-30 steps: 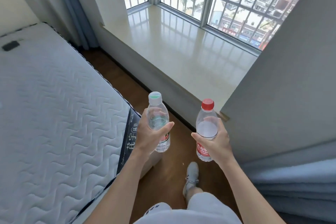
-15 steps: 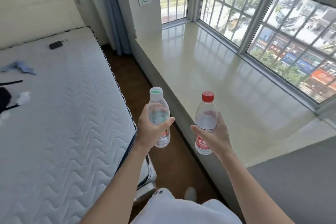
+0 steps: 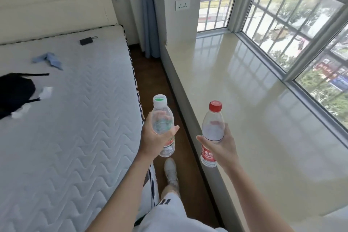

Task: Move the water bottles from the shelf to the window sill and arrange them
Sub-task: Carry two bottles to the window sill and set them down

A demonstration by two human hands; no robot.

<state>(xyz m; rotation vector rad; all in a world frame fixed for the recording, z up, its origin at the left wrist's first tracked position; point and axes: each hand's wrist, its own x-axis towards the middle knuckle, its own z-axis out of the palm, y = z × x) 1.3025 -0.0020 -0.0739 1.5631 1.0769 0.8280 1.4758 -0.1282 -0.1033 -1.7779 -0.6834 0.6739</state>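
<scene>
Fingers [image 3: 174, 130] of the left hand [image 3: 150, 142] were wrapped round the green-capped bottle [image 3: 162, 118] above the floor [image 3: 150, 73], while the right hand [image 3: 221, 147] gripped the red-capped bottle [image 3: 213, 124] by the edge of the window sill [image 3: 263, 118], both upright and unplaced. Set too near that glossy rim, either slim bottle would likely tip off.

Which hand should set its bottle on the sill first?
Right. The right hand holds the red-capped bottle at the window sill's edge; the left hand's green-capped bottle hangs over the floor.
</scene>
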